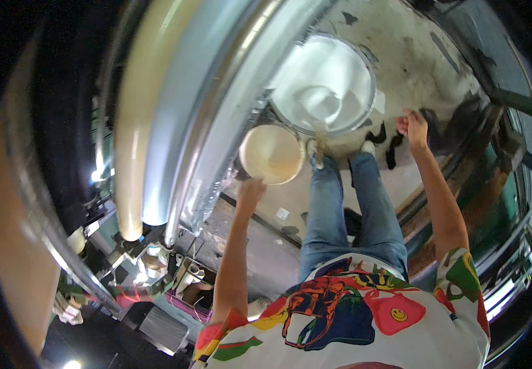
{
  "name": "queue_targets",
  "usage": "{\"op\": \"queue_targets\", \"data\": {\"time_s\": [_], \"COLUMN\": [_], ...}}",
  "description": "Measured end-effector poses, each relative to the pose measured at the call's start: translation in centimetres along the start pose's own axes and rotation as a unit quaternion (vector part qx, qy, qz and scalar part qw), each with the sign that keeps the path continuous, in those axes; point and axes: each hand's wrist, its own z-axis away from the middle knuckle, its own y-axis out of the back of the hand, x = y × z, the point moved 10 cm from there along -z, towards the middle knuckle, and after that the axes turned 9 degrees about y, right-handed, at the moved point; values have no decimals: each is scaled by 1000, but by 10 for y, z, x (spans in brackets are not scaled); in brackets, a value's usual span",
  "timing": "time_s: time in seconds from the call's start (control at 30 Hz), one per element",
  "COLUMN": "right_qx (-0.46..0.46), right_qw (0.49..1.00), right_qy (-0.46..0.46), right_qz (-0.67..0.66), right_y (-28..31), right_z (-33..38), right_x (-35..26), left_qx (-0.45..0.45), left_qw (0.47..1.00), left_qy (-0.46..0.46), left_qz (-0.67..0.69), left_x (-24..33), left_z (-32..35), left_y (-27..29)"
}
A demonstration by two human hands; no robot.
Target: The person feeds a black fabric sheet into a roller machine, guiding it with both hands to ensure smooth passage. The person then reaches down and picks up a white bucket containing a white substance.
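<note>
A cream bucket (272,154) is tilted beside the long rollers, its open mouth facing up toward me. My left hand (252,191) is at its near rim, fingers closed on the edge and partly hidden. Just beyond it, by my feet, stands a large round tub (372,92) holding white liquid (315,64). A pale round shape shows in the liquid at the near side; I cannot tell what it is. Off to the right, my right hand (415,128) is held out in the air with loosely bent fingers and nothing visible in it.
Long rollers, one cream (149,111) and one pale blue (183,104), run along my left with a metal trough (247,80) beside them. Green machine framing (518,101) stands at the right. A purple crate (186,301) with items lies at lower left. The floor (413,55) is stained.
</note>
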Motion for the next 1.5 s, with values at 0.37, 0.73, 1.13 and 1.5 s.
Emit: {"op": "queue_targets", "data": {"time_s": [0.37, 0.73, 1.13, 1.5], "right_qx": [100, 165, 129, 133], "right_qw": [984, 956, 938, 932], "right_qy": [-122, -19, 38, 63], "right_qz": [-78, 242, 318, 332], "right_y": [-13, -68, -65, -72], "right_z": [-80, -184, -201, -197], "right_x": [179, 171, 167, 150], "left_qx": [174, 113, -33, -59], "left_qw": [897, 894, 984, 947], "left_qy": [28, 44, 72, 202], "left_qz": [-404, -430, -160, -242], "left_x": [117, 86, 77, 95], "left_z": [-188, -230, -260, -351], "left_y": [-191, -216, -229, -243]}}
